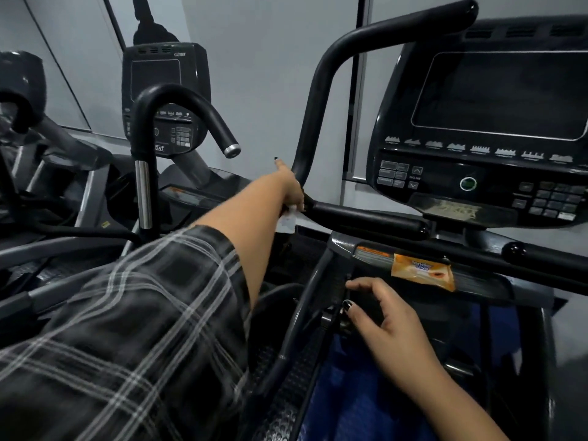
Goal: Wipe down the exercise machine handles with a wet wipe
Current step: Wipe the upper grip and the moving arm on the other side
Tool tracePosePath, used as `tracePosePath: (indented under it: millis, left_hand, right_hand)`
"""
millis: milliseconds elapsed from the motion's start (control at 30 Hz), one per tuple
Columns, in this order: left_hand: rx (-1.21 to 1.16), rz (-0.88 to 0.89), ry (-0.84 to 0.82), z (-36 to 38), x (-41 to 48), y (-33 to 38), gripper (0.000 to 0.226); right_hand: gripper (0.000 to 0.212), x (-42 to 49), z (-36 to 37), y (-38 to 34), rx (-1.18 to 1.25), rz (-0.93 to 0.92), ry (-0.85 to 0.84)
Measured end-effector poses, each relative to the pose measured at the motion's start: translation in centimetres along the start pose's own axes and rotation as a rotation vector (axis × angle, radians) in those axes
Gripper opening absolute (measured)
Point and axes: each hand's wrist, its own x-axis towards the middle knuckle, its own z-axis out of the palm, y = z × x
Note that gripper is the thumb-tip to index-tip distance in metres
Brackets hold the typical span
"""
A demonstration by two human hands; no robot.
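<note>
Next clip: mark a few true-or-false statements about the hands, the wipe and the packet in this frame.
1. The left hand holds a wipe against the black handle. True.
2. The right hand grips the orange packet. False: its fingers are relaxed, hold nothing, and lie below the packet.
3. The orange packet lies on the machine's ledge. True.
4. The console screen is lit. False: it is dark.
</note>
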Motion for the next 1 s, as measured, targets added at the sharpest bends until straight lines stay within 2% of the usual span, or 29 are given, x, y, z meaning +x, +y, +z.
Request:
tracePosePath:
  millis: [33, 67, 200, 300, 400, 567, 633, 667, 767, 833, 1000]
  left_hand:
    - [-0.035, -0.003, -0.001, -0.4, -0.6, 0.0, 0.067]
    - [-0.094, -0.045, 0.002, -0.8, -0.7, -0.4, 0.067]
    - [-0.128, -0.022, -0.102, -1.2, -1.6, -2.3, 0.075]
    - [-0.280, -0.017, -0.202, -1.2, -3.1, -3.6, 0.058]
    - [-0.435, -0.021, -0.273, -0.7, -3.5, -5.7, 0.073]
    - [-0.686, 0.000, -0.330, 0.1, -6.7, -8.7, 0.050]
    - [-0.748, 0.041, -0.307, 0.7, -7.7, -9.6, 0.042]
    - [-0.774, 0.051, -0.285, 1.1, -8.1, -10.1, 0.045]
    - [-0.824, 0.077, -0.197, 2.5, -9.2, -11.2, 0.090]
    - [-0.791, 0.101, -0.103, 3.4, -10.2, -11.7, 0.105]
    - [-0.743, 0.228, 0.113, 6.6, -13.9, -13.5, 0.093]
  right_hand:
    - [0.024, -0.4, -0.1, -0.1, -0.007, 0.005, 0.005]
    - [0.024, -0.7, -0.3, -0.2, -0.013, 0.009, 0.009]
    - [0.024, -1.6, -0.5, -1.1, 0.026, 0.016, 0.022]
    - [0.024, -2.0, -0.5, -2.0, 0.043, -0.002, 0.025]
    - [0.024, -2.3, -0.3, -2.6, 0.044, -0.016, 0.018]
    - [0.023, -2.3, 0.3, -3.2, 0.107, -0.019, 0.023]
    - [0.023, -2.1, 0.8, -3.6, 0.144, -0.008, 0.010]
    - [0.023, -2.1, 1.0, -3.7, 0.152, -0.008, 0.002]
    - [0.023, -1.9, 1.8, -4.0, 0.168, -0.010, -0.011]
    - [0.023, -1.9, 2.2, -4.2, 0.179, -0.007, -0.014]
    - [0.022, -1.9, 3.2, -4.6, 0.229, -0.013, -0.017]
